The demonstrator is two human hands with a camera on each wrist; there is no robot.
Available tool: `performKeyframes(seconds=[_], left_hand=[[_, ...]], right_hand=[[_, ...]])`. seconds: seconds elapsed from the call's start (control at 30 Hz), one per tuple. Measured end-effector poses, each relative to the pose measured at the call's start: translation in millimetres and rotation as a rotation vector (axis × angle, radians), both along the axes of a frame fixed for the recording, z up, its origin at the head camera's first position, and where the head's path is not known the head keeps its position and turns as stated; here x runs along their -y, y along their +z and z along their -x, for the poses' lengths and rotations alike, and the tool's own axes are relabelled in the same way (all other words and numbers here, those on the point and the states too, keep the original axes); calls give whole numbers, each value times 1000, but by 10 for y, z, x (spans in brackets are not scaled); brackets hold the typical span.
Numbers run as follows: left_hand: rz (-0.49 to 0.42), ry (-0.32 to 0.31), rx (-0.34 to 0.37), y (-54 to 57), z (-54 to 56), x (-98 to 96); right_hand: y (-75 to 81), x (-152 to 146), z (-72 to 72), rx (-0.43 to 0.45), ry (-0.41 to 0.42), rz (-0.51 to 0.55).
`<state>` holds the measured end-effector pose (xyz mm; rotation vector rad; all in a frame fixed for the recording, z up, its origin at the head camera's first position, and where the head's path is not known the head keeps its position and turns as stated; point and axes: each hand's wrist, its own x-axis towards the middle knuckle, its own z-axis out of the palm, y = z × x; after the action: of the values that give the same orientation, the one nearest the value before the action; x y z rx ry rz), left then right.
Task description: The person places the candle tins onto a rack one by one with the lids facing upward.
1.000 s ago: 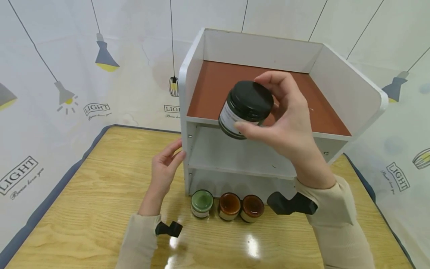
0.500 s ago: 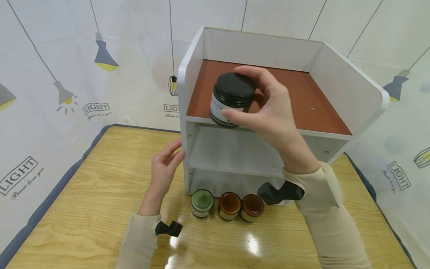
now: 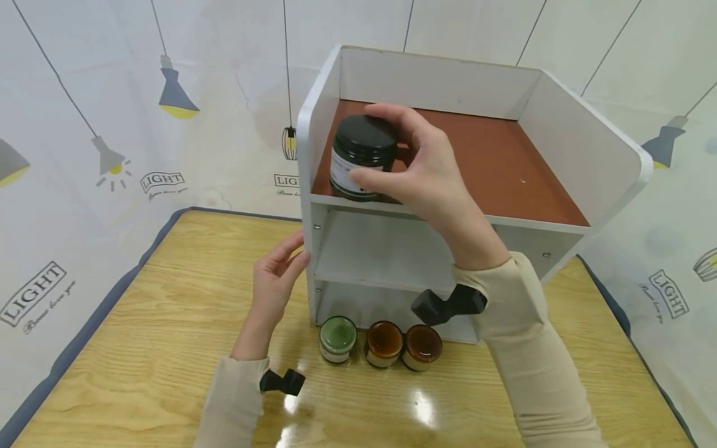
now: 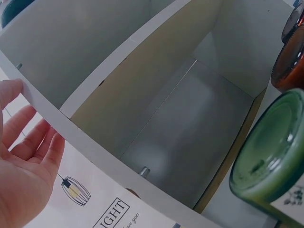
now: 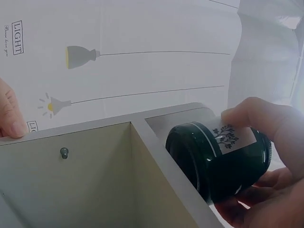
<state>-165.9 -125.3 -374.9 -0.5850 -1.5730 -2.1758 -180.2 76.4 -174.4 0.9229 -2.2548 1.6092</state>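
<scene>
My right hand (image 3: pixel 434 165) grips a dark green glass jar (image 3: pixel 358 155) with a black lid and a white label, thumb on the label side. It holds the jar upright at the front left of the brown top board (image 3: pixel 493 168) of a white shelf unit (image 3: pixel 588 143). Whether the jar's base touches the board cannot be made out. My left hand (image 3: pixel 272 280) has its fingertips against the outer left side of the unit, fingers loosely extended and holding nothing. In the right wrist view, the jar (image 5: pixel 213 161) shows its dark base and a plant-printed label.
A light green jar (image 3: pixel 338 336) and two amber jars, one in the middle (image 3: pixel 383 342) and one at the right (image 3: pixel 422 347), stand on the wooden table (image 3: pixel 168 348) before the unit. Raised side walls flank the top board. A lamp-printed sheet (image 3: pixel 235 124) hangs behind.
My right hand has carried the dark green jar leftward and a little farther back, toward the top board's left corner, and the jar has become more upright. My left hand stays put.
</scene>
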Motion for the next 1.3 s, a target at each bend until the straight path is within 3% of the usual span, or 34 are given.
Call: performKeyframes(seconds=[0.27,0.5,0.83,1.13,1.3], left_hand=[[-2,-2,-23,6,2,-8],[5,7,-11,2,4,-9],[-2,14,-3,15,-6,-10],[-14,2,0,9,-8,-12],[-11,-1,0,2,-4,-6]], right_hand=[[18,44,68,80,14,-45],[37,28,98,98,28,-52],[13,-1,158,138,128,41],[-18,25,149,138,51,33],[-16,25,151,144,74,32]])
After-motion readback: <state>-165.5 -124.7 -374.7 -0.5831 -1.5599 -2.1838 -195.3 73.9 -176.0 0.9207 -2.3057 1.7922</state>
